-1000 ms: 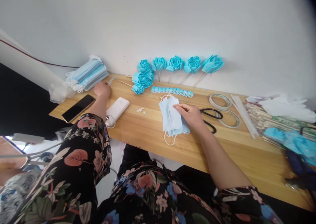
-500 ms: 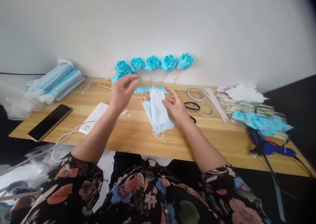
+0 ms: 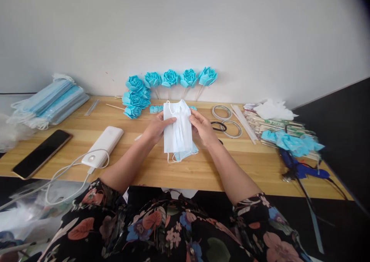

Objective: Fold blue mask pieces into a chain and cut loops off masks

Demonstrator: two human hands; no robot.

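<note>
A pale face mask (image 3: 177, 133) with white ear loops is held up between my two hands, its inner side and folds facing me. My left hand (image 3: 158, 126) grips its left edge, thumb across the front. On the opposite edge, my right hand (image 3: 201, 127) is closed with thumb and fingers. Below and partly behind it, a blue face mask (image 3: 186, 153) shows; whether it is held too I cannot tell. Behind my hands a strip of blue folded pieces (image 3: 156, 109) lies on the table, mostly covered by the held mask.
Blue flowers on sticks (image 3: 170, 78) lean against the wall. A mask stack (image 3: 54, 100), a phone (image 3: 42, 153) and a white power bank (image 3: 102, 146) are left. Tape rolls (image 3: 222, 112), black-handled scissors (image 3: 219, 126), clear sticks (image 3: 244, 123) and a blue glue gun (image 3: 309, 171) are right.
My left hand has come down from above the table to the mask's left edge. The mask has been lifted and spread between both hands. The view has shifted slightly.
</note>
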